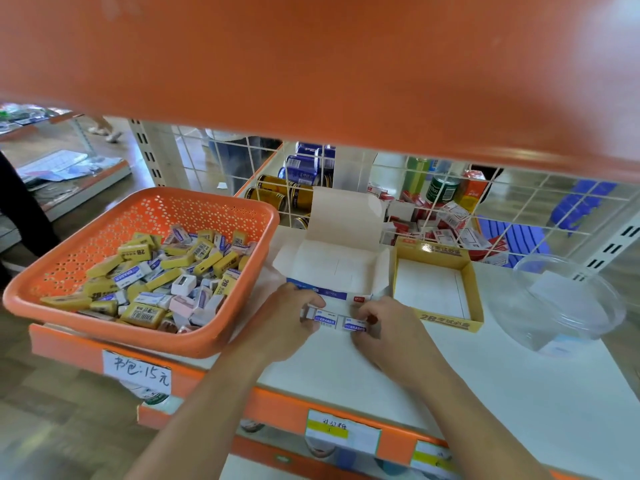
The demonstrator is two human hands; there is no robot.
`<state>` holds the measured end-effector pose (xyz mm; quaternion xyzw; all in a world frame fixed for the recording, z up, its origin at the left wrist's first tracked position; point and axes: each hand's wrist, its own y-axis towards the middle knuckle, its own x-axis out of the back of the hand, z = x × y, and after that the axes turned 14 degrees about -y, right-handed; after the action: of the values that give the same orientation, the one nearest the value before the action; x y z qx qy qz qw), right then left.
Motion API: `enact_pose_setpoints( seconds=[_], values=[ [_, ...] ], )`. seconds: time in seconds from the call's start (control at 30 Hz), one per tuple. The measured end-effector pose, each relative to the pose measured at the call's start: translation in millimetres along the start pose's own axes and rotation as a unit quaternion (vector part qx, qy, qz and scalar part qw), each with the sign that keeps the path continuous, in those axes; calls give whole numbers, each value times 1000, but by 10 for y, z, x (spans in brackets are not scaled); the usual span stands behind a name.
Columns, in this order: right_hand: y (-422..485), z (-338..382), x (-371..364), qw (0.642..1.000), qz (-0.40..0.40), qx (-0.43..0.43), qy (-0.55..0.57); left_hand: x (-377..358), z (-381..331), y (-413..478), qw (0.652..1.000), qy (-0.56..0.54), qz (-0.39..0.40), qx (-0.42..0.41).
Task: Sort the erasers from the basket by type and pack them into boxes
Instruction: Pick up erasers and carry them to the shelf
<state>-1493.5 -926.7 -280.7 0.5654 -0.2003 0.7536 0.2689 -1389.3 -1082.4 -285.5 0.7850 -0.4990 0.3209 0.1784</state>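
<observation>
An orange perforated basket (104,233) at the left holds several yellow, white-blue and pink erasers (162,275). In front of an open white-blue box (332,268) with its lid up, my left hand (291,317) and my right hand (384,327) pinch two white-blue erasers (339,322) side by side just above the white shelf. Right of that box stands an open yellow 2B box (446,320), with nothing visible inside.
A clear plastic lid or bowl (561,306) lies at the right on the white shelf (519,393). A wire grid (433,202) backs the shelf, with cans and red-white packs behind. An orange shelf (311,64) hangs overhead. Price labels line the front edge.
</observation>
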Motion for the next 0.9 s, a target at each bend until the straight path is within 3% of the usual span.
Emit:
enact_pose_setpoints(
  seconds=[0.1, 0.4, 0.5, 0.6, 0.77, 0.9],
  values=[
    [-50, 11, 35, 1000, 0, -5, -8, -4, -106, -98, 1000, 20, -17, 10],
    [-120, 286, 470, 992, -111, 50, -28, 452, -769, -605, 983, 81, -130, -106],
    [-102, 465, 569, 992, -102, 76, -24, 791, -734, -743, 974, 97, -178, -98],
    [-55, 704, 593, 990, -92, 106, -10, 1196, -496, -793, 971, 133, -196, -35],
    [131, 1240, 536, 980, -91, 176, -12, 1833, 39, -731, 971, 163, -148, 99],
    [383, 1718, 454, 977, -72, 200, -14, 2027, 322, -611, 960, 224, 7, 167]
  ],
)
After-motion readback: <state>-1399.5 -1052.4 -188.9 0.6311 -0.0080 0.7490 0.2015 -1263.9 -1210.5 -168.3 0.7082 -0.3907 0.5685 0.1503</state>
